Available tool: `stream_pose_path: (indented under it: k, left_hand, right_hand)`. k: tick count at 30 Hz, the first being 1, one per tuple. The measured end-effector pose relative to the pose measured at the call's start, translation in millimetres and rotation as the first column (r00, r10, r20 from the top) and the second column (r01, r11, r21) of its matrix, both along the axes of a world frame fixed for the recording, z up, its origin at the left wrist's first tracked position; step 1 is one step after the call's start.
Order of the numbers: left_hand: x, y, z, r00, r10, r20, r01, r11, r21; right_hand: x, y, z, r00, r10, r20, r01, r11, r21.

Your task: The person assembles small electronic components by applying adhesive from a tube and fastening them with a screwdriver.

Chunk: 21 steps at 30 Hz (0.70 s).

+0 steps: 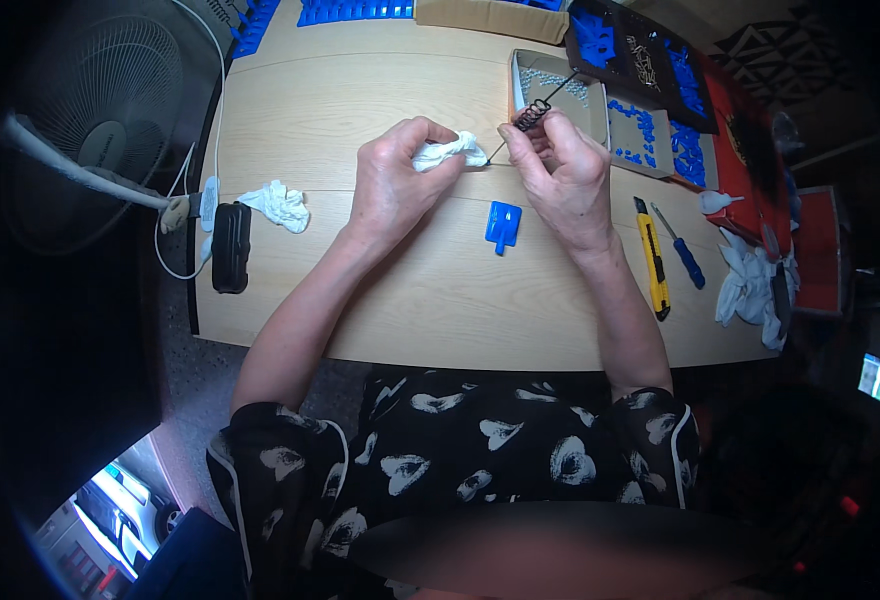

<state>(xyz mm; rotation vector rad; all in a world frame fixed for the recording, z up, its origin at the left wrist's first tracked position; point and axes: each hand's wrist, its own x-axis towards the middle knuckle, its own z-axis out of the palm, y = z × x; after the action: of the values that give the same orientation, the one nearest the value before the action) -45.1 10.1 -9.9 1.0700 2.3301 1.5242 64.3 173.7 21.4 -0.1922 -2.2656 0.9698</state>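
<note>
My right hand [572, 178] is closed on a thin black metal tool [532, 116] with a coiled middle, held aslant above the table. Its narrow lower end reaches the white cloth or tissue [445, 152] that my left hand [395, 180] pinches. Whether the tip touches the cloth or lies just beside it is too small to tell. On the wood between my forearms lies a flat blue plastic piece [503, 224], squarish with a short tab pointing toward me. Neither hand touches it.
Right of my arm lie a yellow utility knife [652, 262] and a blue-handled screwdriver [688, 262]. Beyond my right hand stand a box of small clear parts [558, 85] and trays of blue pieces [632, 130]. At left are crumpled tissue [280, 205], a black case [231, 248] and a fan [110, 130].
</note>
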Motion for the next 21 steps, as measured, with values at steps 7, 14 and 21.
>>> stream_pose_path:
  k: [7, 14, 21]
  left_hand:
    - [5, 10, -4, 0.997, -0.004, -0.078, 0.005, 1.000, 0.008]
    - [5, 17, -10, 0.995, 0.002, -0.103, 0.002, 0.999, 0.042]
    - [1, 6, -2, 0.994, 0.055, -0.090, -0.050, 0.997, 0.052]
  right_hand:
    - [1, -2, 3, 1.000, 0.006, 0.012, -0.006, 1.000, -0.016]
    - [0, -1, 2, 1.000, 0.006, -0.004, -0.006, 1.000, 0.012]
    - [1, 1, 1, 1.000, 0.004, 0.007, -0.004, 1.000, 0.021]
